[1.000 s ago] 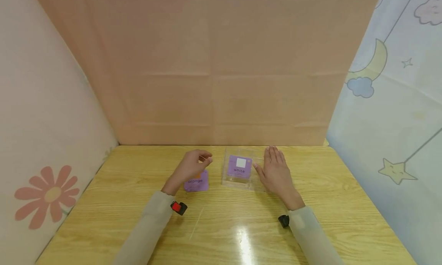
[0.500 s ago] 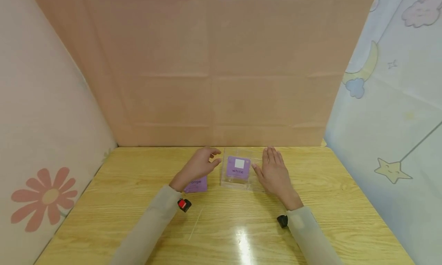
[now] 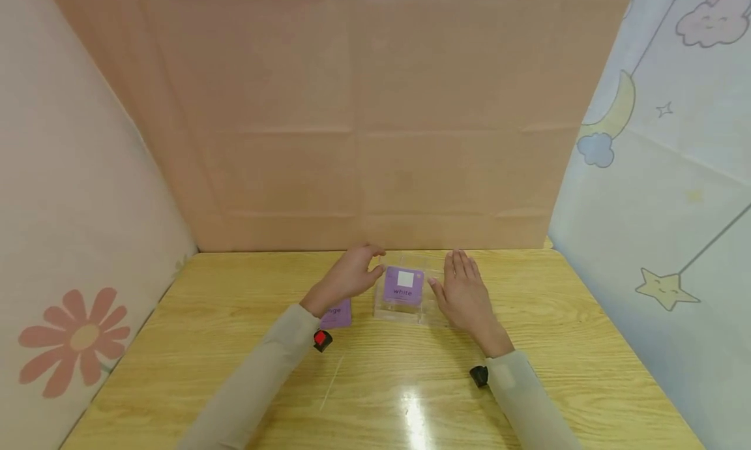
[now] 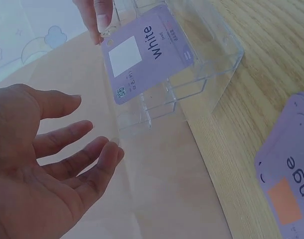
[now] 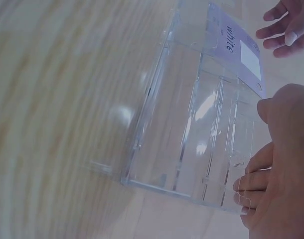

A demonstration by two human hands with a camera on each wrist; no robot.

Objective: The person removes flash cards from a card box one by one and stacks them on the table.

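A clear tiered acrylic stand (image 5: 189,114) is on the table, and a purple flashcard reading "white" (image 3: 403,287) leans on its left part. My right hand (image 3: 467,297) rests along the stand's right part, fingers straight, thumb close to the card's edge. At the stand's left end is my left hand (image 3: 349,275), its fingers spread and loosely bent with nothing between them. In the left wrist view the left fingertips overlap the clear plastic edge. Below the left wrist lies a purple "orange" flashcard (image 4: 286,199), partly hidden by that hand in the head view.
The wooden table (image 3: 375,385) ends at a hanging brown-orange sheet (image 3: 364,143) just behind the stand. Printed fabric walls stand at both sides, a flower (image 3: 82,338) on the left one and a star (image 3: 665,290) on the right one.
My left hand has moved right and slightly away from me, from over the "orange" card to the stand's left end. My right hand keeps its place on the stand.
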